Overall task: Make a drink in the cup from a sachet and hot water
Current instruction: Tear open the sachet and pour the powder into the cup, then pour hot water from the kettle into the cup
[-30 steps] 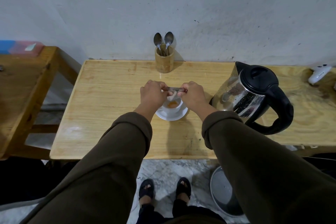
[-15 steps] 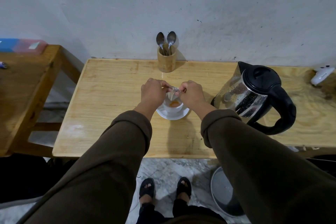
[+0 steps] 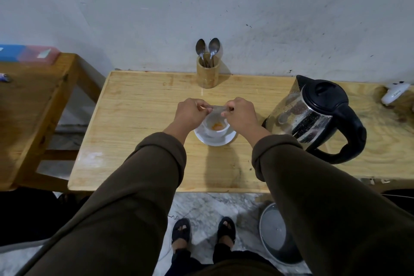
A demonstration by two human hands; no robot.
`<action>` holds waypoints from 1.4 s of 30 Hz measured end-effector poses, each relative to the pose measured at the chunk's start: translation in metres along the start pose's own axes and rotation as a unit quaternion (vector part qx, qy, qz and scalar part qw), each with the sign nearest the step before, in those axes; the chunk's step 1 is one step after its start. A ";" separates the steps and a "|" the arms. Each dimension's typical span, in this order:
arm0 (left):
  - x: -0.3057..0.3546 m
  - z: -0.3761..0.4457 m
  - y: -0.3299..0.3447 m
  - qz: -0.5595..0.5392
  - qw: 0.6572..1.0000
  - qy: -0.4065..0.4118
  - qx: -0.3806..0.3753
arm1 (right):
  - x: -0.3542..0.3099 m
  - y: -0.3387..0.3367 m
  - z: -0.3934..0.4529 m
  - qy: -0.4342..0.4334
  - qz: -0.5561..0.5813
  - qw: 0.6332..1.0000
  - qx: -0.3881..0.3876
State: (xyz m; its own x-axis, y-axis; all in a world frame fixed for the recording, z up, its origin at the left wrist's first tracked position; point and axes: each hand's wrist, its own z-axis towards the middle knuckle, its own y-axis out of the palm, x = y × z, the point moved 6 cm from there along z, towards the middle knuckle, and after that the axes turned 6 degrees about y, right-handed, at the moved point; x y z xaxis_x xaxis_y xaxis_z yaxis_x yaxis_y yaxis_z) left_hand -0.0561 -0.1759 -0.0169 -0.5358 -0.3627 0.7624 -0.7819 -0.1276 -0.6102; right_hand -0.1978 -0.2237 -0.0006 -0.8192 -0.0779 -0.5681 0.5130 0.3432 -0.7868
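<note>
A white cup stands on a white saucer in the middle of the wooden table. Orange powder lies in the bottom of the cup. My left hand and my right hand each pinch one end of a small clear sachet, held stretched flat just above the cup's far rim. A steel and black electric kettle stands to the right of the cup, lid closed, handle toward me.
A wooden holder with two spoons stands at the back by the wall. A white object lies at the far right. A second wooden table stands to the left. A round bin sits on the floor.
The sachet was folded down over the cup half a second ago; both hands have since pulled it out flat and a little higher. The cup and kettle have stayed put.
</note>
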 end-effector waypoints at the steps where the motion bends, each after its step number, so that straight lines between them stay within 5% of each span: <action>1: -0.002 -0.001 -0.001 -0.024 1.000 -0.005 -0.001 | -0.003 -0.001 -0.002 -0.006 -0.002 1.000 0.005; 11: -0.004 -0.018 -0.024 -0.282 0.959 -0.030 0.007 | -0.026 0.000 -0.021 -0.024 0.068 0.996 0.057; 22: -0.067 -0.030 -0.056 -0.193 0.976 -0.030 0.097 | -0.053 0.050 -0.046 0.091 0.213 0.972 0.030; 30: -0.110 -0.040 -0.053 -0.106 0.989 -0.064 0.084 | -0.054 0.107 -0.049 0.124 0.118 0.985 -0.005; 42: -0.148 -0.031 -0.015 0.045 0.995 -0.081 -0.028 | -0.055 0.158 -0.051 0.094 -0.085 0.974 -0.187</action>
State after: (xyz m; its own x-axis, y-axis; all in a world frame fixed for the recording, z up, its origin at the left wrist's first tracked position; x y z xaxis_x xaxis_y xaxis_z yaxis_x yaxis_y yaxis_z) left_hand 0.0247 -0.0916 -0.1142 -0.5495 -0.5153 0.6576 -0.7522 -0.0373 -0.6578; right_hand -0.0846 -0.1177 -0.0808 -0.9346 -0.0021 -0.3556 0.2656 0.6608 -0.7020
